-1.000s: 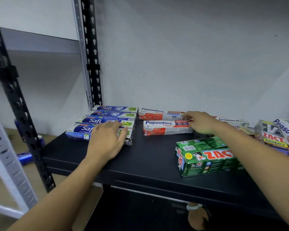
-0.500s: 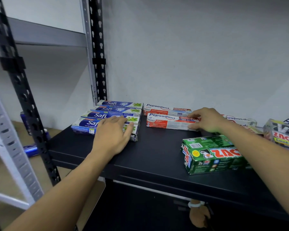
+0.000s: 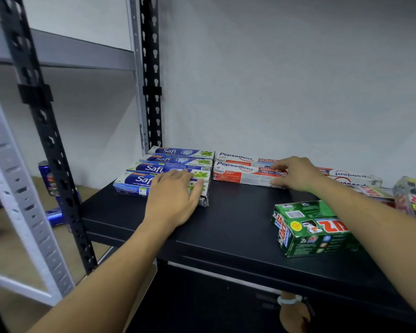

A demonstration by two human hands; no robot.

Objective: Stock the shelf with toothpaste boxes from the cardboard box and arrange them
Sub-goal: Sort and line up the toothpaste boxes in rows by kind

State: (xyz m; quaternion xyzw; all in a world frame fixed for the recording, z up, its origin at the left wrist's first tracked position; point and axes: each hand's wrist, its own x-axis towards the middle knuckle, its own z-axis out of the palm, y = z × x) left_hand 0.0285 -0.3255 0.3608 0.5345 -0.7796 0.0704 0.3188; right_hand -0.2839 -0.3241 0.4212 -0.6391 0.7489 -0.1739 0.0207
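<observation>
Flat-fingered left hand (image 3: 173, 198) seemingly steadies Safi boxes (image 3: 168, 160) at ten o'clock — right hand (image 3: 296, 174) pinches Pepsodent box (image 3: 240, 173), one o'clock — likely aligning it.

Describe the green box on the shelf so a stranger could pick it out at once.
Start at the black shelf. Near its front edge, right of centre, the green box lies by itself. It is the only green one, with red lettering, and chunkier than the slim blue Safi boxes and red-and-white Pepsodent boxes at the back.
</observation>
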